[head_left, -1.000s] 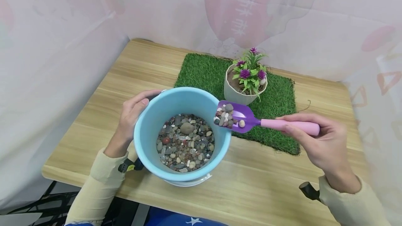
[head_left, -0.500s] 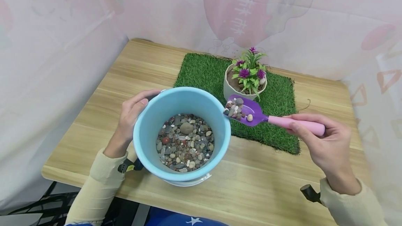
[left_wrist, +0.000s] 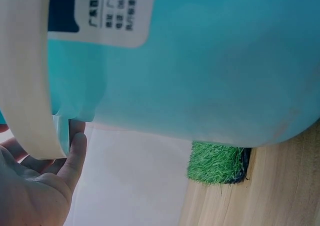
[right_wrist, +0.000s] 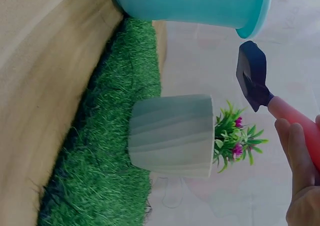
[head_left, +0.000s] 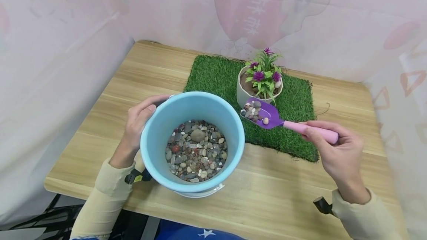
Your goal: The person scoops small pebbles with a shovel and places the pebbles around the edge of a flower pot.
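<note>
A light blue bucket (head_left: 156, 129) holding several small pebbles (head_left: 197, 151) stands on the wooden table. My left hand (head_left: 138, 123) grips its left side near the rim; the wrist view shows the fingers (left_wrist: 75, 156) against the bucket (left_wrist: 210, 71) wall. My right hand (head_left: 337, 151) holds the pink handle of a purple scoop (head_left: 267, 116) loaded with pebbles. The scoop blade hovers just in front of a white pot (head_left: 243, 93) with a purple-flowered plant (head_left: 263, 71). In the right wrist view the scoop (right_wrist: 252, 81) hangs above the pot (right_wrist: 172, 136).
The pot stands on a green artificial grass mat (head_left: 217, 77) at the back of the table (head_left: 100, 103). A pale pink curtain (head_left: 66, 29) closes in the left and back sides. The table's front edge runs just below the bucket.
My right hand has carried the loaded scoop away from the bucket rim, rightward and back, until it is beside the flower pot. The left hand and bucket have stayed put.
</note>
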The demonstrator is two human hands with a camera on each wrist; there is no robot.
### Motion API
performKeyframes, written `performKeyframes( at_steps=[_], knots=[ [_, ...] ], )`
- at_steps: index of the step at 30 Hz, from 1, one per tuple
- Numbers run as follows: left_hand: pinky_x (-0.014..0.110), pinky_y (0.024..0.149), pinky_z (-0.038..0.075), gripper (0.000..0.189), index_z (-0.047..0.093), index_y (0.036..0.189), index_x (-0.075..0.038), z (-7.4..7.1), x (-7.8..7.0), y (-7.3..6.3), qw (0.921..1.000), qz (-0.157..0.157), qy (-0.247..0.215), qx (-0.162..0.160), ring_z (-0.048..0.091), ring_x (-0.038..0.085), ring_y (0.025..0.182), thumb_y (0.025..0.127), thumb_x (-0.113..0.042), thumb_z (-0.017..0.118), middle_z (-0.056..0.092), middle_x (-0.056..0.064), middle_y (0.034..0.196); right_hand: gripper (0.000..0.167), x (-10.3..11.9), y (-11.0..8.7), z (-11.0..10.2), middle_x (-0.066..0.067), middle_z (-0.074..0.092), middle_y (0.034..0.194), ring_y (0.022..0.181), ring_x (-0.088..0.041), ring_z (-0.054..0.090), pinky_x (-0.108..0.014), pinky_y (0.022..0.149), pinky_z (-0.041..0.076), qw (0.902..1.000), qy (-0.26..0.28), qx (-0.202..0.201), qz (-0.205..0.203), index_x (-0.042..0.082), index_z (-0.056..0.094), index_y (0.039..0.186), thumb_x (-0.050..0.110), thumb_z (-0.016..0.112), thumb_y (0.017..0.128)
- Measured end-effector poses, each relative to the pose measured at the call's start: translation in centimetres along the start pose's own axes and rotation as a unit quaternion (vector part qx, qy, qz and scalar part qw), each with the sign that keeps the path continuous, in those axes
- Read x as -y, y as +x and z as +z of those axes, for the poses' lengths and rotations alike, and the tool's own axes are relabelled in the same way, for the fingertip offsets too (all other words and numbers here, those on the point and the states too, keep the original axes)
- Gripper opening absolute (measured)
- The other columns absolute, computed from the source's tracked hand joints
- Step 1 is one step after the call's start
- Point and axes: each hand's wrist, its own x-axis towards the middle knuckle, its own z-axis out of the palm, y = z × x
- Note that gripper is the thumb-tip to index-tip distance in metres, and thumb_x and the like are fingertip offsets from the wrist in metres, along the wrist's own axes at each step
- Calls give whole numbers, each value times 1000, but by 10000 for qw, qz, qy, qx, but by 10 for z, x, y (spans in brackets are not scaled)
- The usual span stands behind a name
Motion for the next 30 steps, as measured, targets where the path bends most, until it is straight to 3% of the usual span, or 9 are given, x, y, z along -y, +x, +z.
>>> performKeyframes(
  at_steps=[6,18,30],
  knots=[
    [24,94,63,43,67,134,8,-1,2,-1,10000,9,-77,4,73,15,115,110,-16,40,76,0,129,16,-15,-5,9,-8,83,90,75,-13,80,-18,62,62,9993,-206,-233,185,-20,73,103,-14,73,89],
    [25,95,63,44,66,134,8,-1,0,-1,10000,-21,-81,-9,73,16,116,109,-16,39,76,0,130,16,-36,-2,35,-4,83,88,74,-10,79,-14,57,58,9976,-207,-651,-143,-19,74,101,-14,77,86],
    [25,93,64,44,66,134,8,1,-3,0,9999,21,-104,6,74,15,114,110,-17,39,76,-1,128,19,-44,8,58,-7,83,93,79,-15,81,-24,69,65,9954,-43,-952,-33,-14,76,106,-4,79,90]
  ],
)
